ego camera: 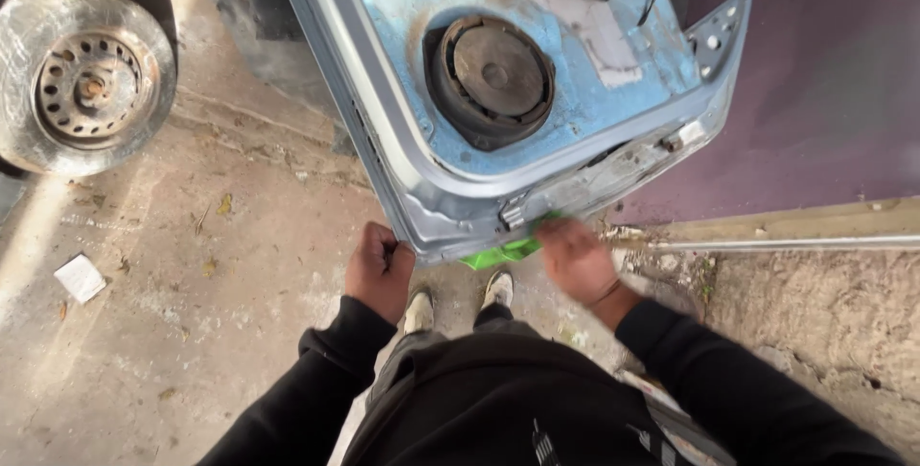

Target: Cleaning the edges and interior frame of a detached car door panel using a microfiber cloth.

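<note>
Concrete floor (240, 265), stained and cracked, strewn with dry leaves. Upper left: a car wheel (81, 78) with a dusty tyre and a perforated steel rim. Lower left: a scrap of white paper (80, 277) lying flat on the floor. Right: a purple wall (834, 82) above a metal rail (795, 244), with rough bare ground (824, 313) below it.

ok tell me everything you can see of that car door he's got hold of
The car door is a stripped metal shell, grey-blue at the frame and patchy light blue inside, with a round black speaker in it. It stands open, bottom edge toward the person. The left hand grips that edge; the blurred right hand presses a green cloth against it.
</note>
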